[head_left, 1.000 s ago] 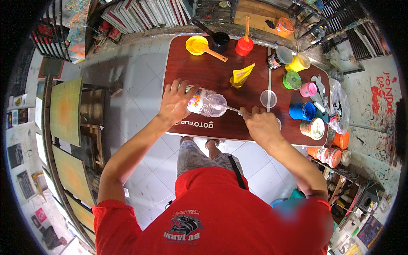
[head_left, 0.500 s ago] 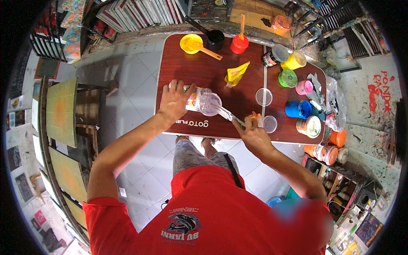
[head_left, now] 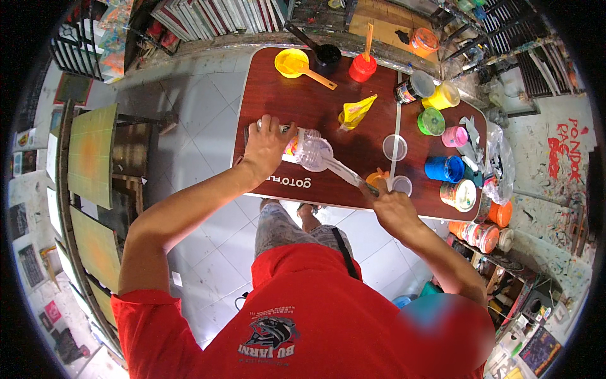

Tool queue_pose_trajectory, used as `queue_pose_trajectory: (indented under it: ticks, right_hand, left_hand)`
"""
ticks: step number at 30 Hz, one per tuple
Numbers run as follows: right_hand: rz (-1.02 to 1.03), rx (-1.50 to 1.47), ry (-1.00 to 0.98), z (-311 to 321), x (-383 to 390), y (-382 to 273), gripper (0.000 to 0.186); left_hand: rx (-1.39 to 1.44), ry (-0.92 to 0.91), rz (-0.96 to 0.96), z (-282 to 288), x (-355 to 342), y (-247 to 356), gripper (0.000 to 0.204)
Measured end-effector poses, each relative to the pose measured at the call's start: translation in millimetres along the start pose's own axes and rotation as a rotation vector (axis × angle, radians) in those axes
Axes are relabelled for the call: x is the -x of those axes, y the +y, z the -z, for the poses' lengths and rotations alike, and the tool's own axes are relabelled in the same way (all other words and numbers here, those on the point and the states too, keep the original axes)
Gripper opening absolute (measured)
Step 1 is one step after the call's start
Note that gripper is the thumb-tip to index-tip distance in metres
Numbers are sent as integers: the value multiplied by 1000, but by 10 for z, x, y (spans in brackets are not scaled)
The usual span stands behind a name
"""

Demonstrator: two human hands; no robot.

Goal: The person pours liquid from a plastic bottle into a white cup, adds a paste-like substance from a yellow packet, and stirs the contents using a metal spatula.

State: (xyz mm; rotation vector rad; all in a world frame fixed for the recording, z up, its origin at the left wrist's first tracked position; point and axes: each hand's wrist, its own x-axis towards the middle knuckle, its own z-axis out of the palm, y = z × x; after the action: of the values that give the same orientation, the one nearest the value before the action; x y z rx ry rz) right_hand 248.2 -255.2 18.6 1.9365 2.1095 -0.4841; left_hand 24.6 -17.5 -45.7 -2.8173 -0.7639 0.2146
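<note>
My left hand (head_left: 267, 146) is wrapped round a clear plastic jar (head_left: 310, 150) with a colourful label, tipped on its side over the table with its mouth toward the right. In my right hand (head_left: 392, 205) is a spatula (head_left: 348, 175), its long blade coated in whitish stuff. The blade tip meets the jar's mouth; whether it reaches inside I cannot tell. Close by my right fingers sits a small orange-yellow container (head_left: 375, 179), partly covered by the hand. A clear round lid or cup (head_left: 402, 185) lies beside it, and another clear round one (head_left: 395, 147) lies farther back.
On the dark red table (head_left: 284, 95) stand a yellow pot (head_left: 291, 63), a black pot (head_left: 327, 55) and a red pot (head_left: 362, 67), with handles sticking out. A yellow pouch (head_left: 358, 112) lies mid-table. Several paint tubs, including a blue one (head_left: 444, 167), line the right side near a plastic bag (head_left: 499, 158).
My right hand has shifted slightly right and toward me, drawing the spatula with it. My left hand still holds the jar in nearly the same place.
</note>
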Motion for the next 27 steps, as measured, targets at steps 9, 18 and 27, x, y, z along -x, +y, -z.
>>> queue_pose_trajectory:
  ticks: [9, 18, 27]
  right_hand:
    - [-44, -23, -157, 129, 204, 15, 64]
    - [-69, 53, -201, 514, 444, -87, 60]
    - [-172, -236, 50, 555, 501, -101, 42]
  left_hand:
    - [164, -93, 51, 42, -1, -25, 68]
    - [149, -75, 28, 7, 17, -46, 75]
    - [148, -33, 37, -26, 59, -67, 68]
